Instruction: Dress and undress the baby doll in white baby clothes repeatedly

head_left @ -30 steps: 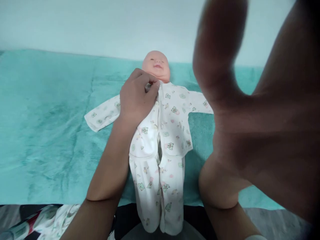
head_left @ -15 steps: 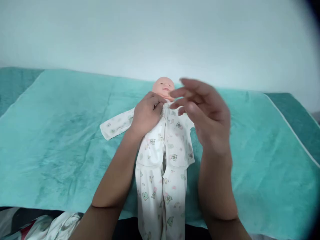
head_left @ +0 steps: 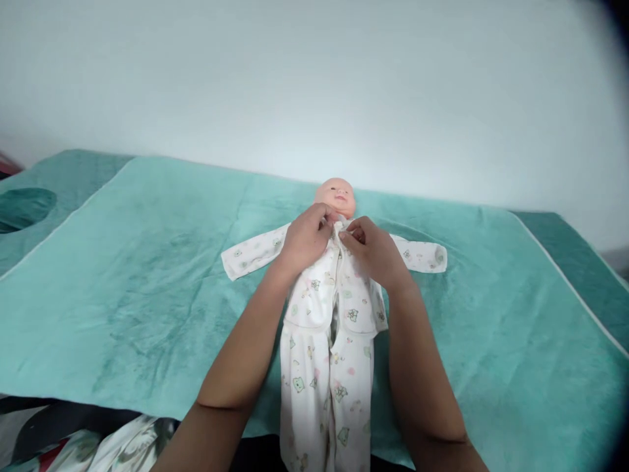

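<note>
A baby doll (head_left: 336,194) lies on its back, dressed in a white printed jacket (head_left: 310,305) and matching trousers (head_left: 305,387). At the neck, my left hand (head_left: 309,237) pinches the jacket's collar edge on the left side of the front opening. Opposite it, my right hand (head_left: 372,248) is closed on the other front edge of the jacket just below the collar. The jacket's two front edges meet at the chest and part lower down. Both sleeves lie stretched out sideways. What the fingertips hold exactly is partly hidden.
A turquoise towel-like cover (head_left: 162,288) spreads under the doll, with darker edges at both sides. Behind it rises a pale wall (head_left: 314,85). Patterned cloth (head_left: 132,446) lies at the lower left. A dark oval opening (head_left: 24,208) shows at the far left.
My right hand has come down from above the doll's chest and closed on the jacket's front edge. My left hand stays at the collar. The view has shifted slightly.
</note>
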Available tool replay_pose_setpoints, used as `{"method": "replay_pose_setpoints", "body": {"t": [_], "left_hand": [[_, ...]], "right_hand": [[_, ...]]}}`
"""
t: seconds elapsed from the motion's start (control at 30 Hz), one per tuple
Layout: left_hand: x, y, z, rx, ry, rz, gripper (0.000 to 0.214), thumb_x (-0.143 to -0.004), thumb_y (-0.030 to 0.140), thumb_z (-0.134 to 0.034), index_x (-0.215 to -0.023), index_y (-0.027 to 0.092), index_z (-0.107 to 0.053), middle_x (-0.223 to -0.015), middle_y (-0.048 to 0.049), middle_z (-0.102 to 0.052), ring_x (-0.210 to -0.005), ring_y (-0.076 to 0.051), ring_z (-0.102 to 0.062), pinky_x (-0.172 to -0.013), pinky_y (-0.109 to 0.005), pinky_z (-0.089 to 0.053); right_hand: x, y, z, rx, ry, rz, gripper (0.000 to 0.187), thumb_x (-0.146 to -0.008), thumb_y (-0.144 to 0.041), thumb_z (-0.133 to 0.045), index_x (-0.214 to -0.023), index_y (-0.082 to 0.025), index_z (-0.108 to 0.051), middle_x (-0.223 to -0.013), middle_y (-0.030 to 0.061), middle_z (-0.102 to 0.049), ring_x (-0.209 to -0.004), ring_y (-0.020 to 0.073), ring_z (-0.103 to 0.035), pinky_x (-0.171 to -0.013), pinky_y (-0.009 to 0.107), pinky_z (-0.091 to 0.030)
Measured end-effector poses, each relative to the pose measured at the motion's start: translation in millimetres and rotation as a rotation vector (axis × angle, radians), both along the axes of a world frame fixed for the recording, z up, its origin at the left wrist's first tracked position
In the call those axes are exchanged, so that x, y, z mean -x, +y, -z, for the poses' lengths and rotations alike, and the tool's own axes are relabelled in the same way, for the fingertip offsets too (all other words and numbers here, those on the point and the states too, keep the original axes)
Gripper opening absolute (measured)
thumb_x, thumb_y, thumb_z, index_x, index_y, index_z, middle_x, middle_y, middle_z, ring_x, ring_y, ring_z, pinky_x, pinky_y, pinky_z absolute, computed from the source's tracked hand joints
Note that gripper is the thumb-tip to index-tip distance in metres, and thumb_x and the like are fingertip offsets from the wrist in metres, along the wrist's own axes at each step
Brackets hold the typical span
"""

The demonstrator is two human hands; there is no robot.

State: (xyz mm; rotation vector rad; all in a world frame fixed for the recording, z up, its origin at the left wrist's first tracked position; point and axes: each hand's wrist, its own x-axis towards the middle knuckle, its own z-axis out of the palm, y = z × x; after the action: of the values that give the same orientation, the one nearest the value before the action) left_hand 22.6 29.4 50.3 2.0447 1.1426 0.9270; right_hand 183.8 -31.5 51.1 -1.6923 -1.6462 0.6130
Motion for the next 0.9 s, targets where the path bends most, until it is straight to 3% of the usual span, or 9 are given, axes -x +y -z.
{"method": "replay_pose_setpoints", "body": {"t": [0.2, 0.33, 0.4, 0.5, 0.6, 0.9], "left_hand": [[17.2, -15.6, -4.3, 0.081, -0.043, 0.187, 0.015, -0.090, 0.021, -0.049, -0.095, 0.021, -0.064, -0.088, -0.0007, -0.065, -0.075, -0.014, -0.056, -0.068, -0.027, -0.043], [31.5, -24.0, -2.9, 0.093, -0.065, 0.232, 0.010, -0.089, 0.026, -0.056, -0.089, 0.020, -0.064, -0.087, -0.0007, -0.060, -0.069, -0.012, -0.048, -0.063, -0.026, -0.039], [34.4, -25.8, -2.0, 0.088, -0.055, 0.265, 0.012, -0.088, 0.030, -0.060, -0.089, 0.020, -0.066, -0.089, -0.0015, -0.059, -0.070, -0.012, -0.047, -0.064, -0.026, -0.039], [32.4, -25.1, 0.9, 0.066, -0.049, 0.265, 0.014, -0.085, 0.033, -0.065, -0.089, 0.020, -0.068, -0.091, -0.0015, -0.059, -0.071, -0.012, -0.046, -0.065, -0.026, -0.038], [27.4, -23.4, 5.0, 0.049, -0.083, 0.244, 0.009, -0.084, 0.028, -0.066, -0.083, 0.019, -0.066, -0.089, -0.0001, -0.059, -0.070, -0.011, -0.045, -0.065, -0.026, -0.037], [18.6, -32.0, 8.8, 0.107, -0.160, 0.156, 0.013, -0.086, 0.032, -0.064, -0.085, 0.019, -0.066, -0.071, 0.0026, -0.054, -0.065, -0.011, -0.042, -0.060, -0.025, -0.033]], "right_hand": [[17.2, -30.2, -16.3, 0.058, -0.078, -0.033, 0.030, -0.088, -0.053, -0.058, -0.091, -0.024, -0.050, -0.073, -0.0031, -0.060, -0.065, 0.0165, -0.052, -0.058, 0.028, -0.031], [25.3, -40.2, -9.3, -0.004, -0.103, -0.028, 0.025, -0.087, -0.041, -0.059, -0.075, -0.023, -0.047, -0.069, -0.0026, -0.056, -0.063, 0.0150, -0.048, -0.058, 0.029, -0.030], [22.4, -39.5, 0.5, -0.023, 0.013, -0.009, 0.023, -0.089, -0.038, -0.057, -0.073, -0.022, -0.050, -0.066, -0.0028, -0.055, -0.062, 0.0141, -0.048, -0.059, 0.028, -0.032], [12.4, -34.4, 16.4, 0.031, 0.362, -0.023, 0.025, -0.087, -0.044, -0.060, -0.076, -0.022, -0.055, -0.059, -0.0043, -0.052, -0.056, 0.0125, -0.046, -0.055, 0.026, -0.034], [6.6, -29.8, 27.0, 0.042, 0.616, 0.021, 0.027, -0.083, -0.048, -0.066, -0.084, -0.022, -0.059, -0.054, -0.0067, -0.045, -0.049, 0.0099, -0.038, -0.047, 0.024, -0.028], [11.0, -28.9, 35.9, -0.052, 0.744, 0.054, 0.022, -0.078, -0.041, -0.075, -0.088, -0.021, -0.070, -0.061, -0.0050, -0.048, -0.053, 0.0086, -0.036, -0.047, 0.023, -0.027]]}}
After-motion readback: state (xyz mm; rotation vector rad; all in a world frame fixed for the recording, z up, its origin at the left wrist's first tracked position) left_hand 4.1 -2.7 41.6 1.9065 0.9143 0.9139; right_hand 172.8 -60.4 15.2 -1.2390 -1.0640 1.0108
